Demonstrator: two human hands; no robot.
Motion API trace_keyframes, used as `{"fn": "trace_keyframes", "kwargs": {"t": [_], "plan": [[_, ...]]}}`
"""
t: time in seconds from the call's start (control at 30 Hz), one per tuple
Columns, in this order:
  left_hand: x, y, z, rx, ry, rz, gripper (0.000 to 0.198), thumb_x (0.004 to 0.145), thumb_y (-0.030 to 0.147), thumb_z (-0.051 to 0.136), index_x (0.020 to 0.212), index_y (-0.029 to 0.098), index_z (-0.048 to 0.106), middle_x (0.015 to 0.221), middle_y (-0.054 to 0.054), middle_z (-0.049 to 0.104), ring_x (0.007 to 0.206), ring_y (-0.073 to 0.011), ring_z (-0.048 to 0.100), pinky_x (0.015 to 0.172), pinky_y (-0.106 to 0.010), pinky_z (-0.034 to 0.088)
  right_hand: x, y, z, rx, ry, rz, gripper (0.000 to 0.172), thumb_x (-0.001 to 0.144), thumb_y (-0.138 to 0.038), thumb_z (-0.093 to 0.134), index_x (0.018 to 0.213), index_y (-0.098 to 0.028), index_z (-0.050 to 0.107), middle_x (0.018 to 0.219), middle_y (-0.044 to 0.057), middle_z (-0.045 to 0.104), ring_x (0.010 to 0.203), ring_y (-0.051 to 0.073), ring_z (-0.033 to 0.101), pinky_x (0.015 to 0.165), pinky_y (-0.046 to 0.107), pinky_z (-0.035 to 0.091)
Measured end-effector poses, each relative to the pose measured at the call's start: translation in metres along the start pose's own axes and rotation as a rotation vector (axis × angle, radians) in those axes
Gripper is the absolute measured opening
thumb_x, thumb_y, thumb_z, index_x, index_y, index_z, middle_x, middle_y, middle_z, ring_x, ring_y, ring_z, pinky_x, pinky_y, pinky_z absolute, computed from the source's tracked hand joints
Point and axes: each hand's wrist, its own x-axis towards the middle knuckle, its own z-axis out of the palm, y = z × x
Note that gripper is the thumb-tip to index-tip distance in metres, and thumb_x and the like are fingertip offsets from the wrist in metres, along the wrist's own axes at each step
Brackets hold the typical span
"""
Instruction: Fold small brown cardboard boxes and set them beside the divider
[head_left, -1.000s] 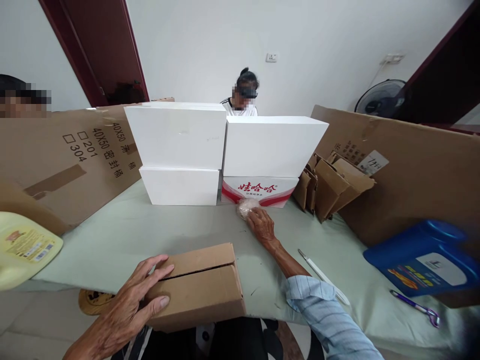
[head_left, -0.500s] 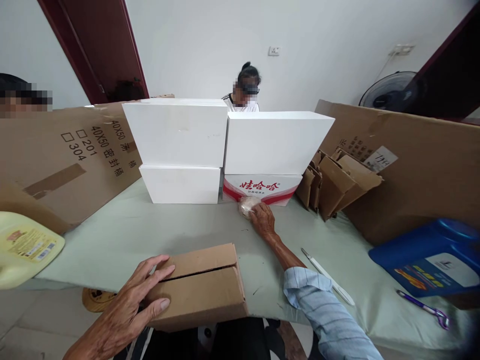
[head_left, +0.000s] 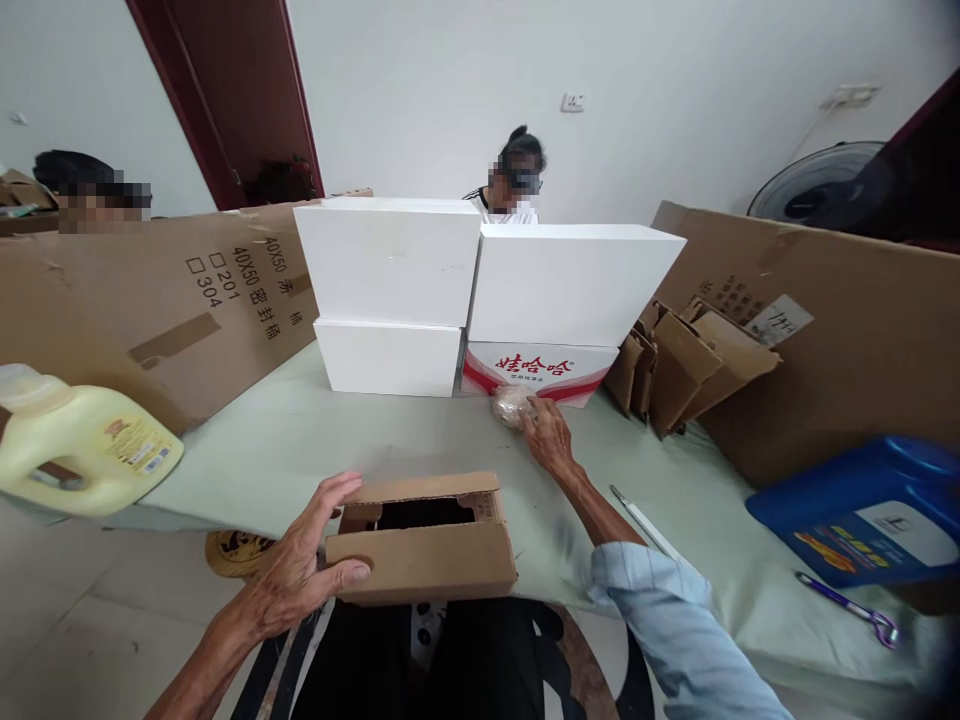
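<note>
A small brown cardboard box (head_left: 427, 565) lies at the near table edge, its top flaps parted over a dark inside. My left hand (head_left: 311, 560) grips its left end, thumb on the front flap and fingers at the back one. Farther out, my right hand (head_left: 547, 432) has its bent fingers on a round, clear, crinkled plastic bundle (head_left: 510, 407); its exact kind is unclear. The bundle sits in front of a white box with red lettering (head_left: 536, 370). A white-handled, thin-tipped tool (head_left: 649, 525) lies beside my right forearm, partly hidden by the sleeve.
Stacked white boxes (head_left: 390, 265) stand ahead, between large cardboard panels (head_left: 97, 290). Folded cardboard (head_left: 686, 365) leans at right, near a blue jug (head_left: 862, 515) and purple pen-like tool (head_left: 847, 607). A yellow bottle (head_left: 94, 440) is left. Two people sit beyond.
The cardboard box's top gap has widened, showing its dark inside. My left hand has shifted along with the box's left end. My right hand stays at the clear bundle; the view has swung left.
</note>
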Motion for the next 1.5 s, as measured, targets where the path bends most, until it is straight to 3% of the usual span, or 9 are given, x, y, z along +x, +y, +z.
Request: {"fn": "trace_keyframes", "kwargs": {"t": [0.23, 0.4, 0.57, 0.67, 0.87, 1.03, 1.17, 1.33, 1.5], "plan": [[-0.001, 0.015, -0.005, -0.004, 0.016, 0.08, 0.027, 0.103, 0.041, 0.068, 0.125, 0.028, 0.063, 0.17, -0.014, 0.042, 0.153, -0.0359, 0.049, 0.118, -0.053, 0.052, -0.088, -0.089, -0.08, 0.336, 0.027, -0.132, 0.022, 0.11, -0.035, 0.053, 0.106, -0.022, 0.071, 0.1, 0.007, 0.071, 0.088, 0.021, 0.068, 0.078, 0.033, 0.056], [0.004, 0.025, -0.016, 0.005, -0.145, 0.064, 0.053, 0.104, 0.052, 0.063, 0.153, 0.033, 0.057, 0.173, -0.012, 0.037, 0.155, -0.0366, 0.046, 0.12, -0.051, 0.051, -0.132, -0.144, -0.123, 0.512, -0.17, -0.368, 0.014, 0.108, -0.027, 0.061, 0.112, -0.024, 0.073, 0.108, 0.009, 0.075, 0.098, 0.023, 0.072, 0.081, 0.034, 0.058], [0.019, 0.035, -0.03, -0.022, -0.167, 0.052, 0.045, 0.114, 0.044, 0.042, 0.154, 0.032, 0.058, 0.162, -0.009, 0.05, 0.147, -0.029, 0.053, 0.122, -0.045, 0.048, -0.128, -0.153, -0.139, 0.409, -0.338, -0.545, 0.014, 0.105, -0.034, 0.069, 0.098, -0.022, 0.071, 0.123, 0.013, 0.079, 0.105, 0.026, 0.076, 0.097, 0.044, 0.058], [0.031, 0.043, -0.038, 0.029, -0.215, 0.088, 0.042, 0.114, 0.04, 0.043, 0.147, 0.028, 0.065, 0.148, -0.01, 0.061, 0.133, -0.0266, 0.062, 0.115, -0.041, 0.051, -0.115, -0.157, -0.146, 0.323, -0.548, -0.603, 0.023, 0.105, -0.041, 0.069, 0.122, -0.027, 0.076, 0.139, 0.013, 0.075, 0.125, 0.03, 0.074, 0.115, 0.053, 0.053], [0.047, 0.055, -0.041, 0.296, -0.376, 0.124, 0.04, 0.102, 0.035, 0.058, 0.139, 0.035, 0.073, 0.129, -0.006, 0.065, 0.108, -0.0243, 0.068, 0.099, -0.036, 0.055, -0.097, -0.183, -0.145, 0.322, -0.827, -0.67, 0.035, 0.095, -0.035, 0.079, 0.129, -0.028, 0.078, 0.128, 0.009, 0.078, 0.114, 0.028, 0.076, 0.103, 0.04, 0.06], [0.052, 0.067, -0.044, 0.392, -0.421, 0.124, 0.016, 0.092, 0.03, 0.064, 0.1, 0.029, 0.078, 0.117, -0.003, 0.063, 0.089, -0.0215, 0.066, 0.084, -0.032, 0.053, -0.1, -0.185, -0.141, 0.24, -0.766, -0.744, 0.045, 0.091, -0.039, 0.083, 0.132, -0.024, 0.074, 0.116, 0.01, 0.075, 0.104, 0.025, 0.073, 0.092, 0.035, 0.059], [0.056, 0.068, -0.064, 0.273, -0.499, 0.134, 0.012, 0.09, 0.026, 0.065, 0.1, 0.025, 0.071, 0.13, -0.004, 0.063, 0.089, -0.0197, 0.068, 0.081, -0.03, 0.053, -0.111, -0.166, -0.144, 0.211, -0.555, -0.776, 0.057, 0.098, -0.047, 0.077, 0.146, -0.022, 0.062, 0.128, 0.016, 0.071, 0.119, 0.031, 0.07, 0.096, 0.042, 0.06], [0.048, 0.044, -0.075, 0.005, -0.565, 0.081, 0.058, 0.075, 0.045, 0.091, 0.124, 0.03, 0.063, 0.161, -0.009, 0.052, 0.141, -0.0339, 0.058, 0.105, -0.04, 0.056, -0.13, -0.138, -0.14, 0.254, -0.249, -0.606, 0.069, 0.099, -0.054, 0.075, 0.156, -0.026, 0.051, 0.125, 0.015, 0.068, 0.112, 0.03, 0.07, 0.091, 0.042, 0.064], [0.022, 0.027, -0.042, -0.072, -0.406, 0.028, 0.087, 0.062, 0.049, 0.101, 0.131, 0.027, 0.052, 0.161, -0.017, 0.048, 0.139, -0.037, 0.059, 0.108, -0.048, 0.056, -0.143, -0.126, -0.124, 0.345, -0.051, -0.481, 0.086, 0.09, -0.064, 0.081, 0.16, -0.027, 0.046, 0.123, 0.015, 0.066, 0.109, 0.034, 0.067, 0.088, 0.047, 0.062]]}}
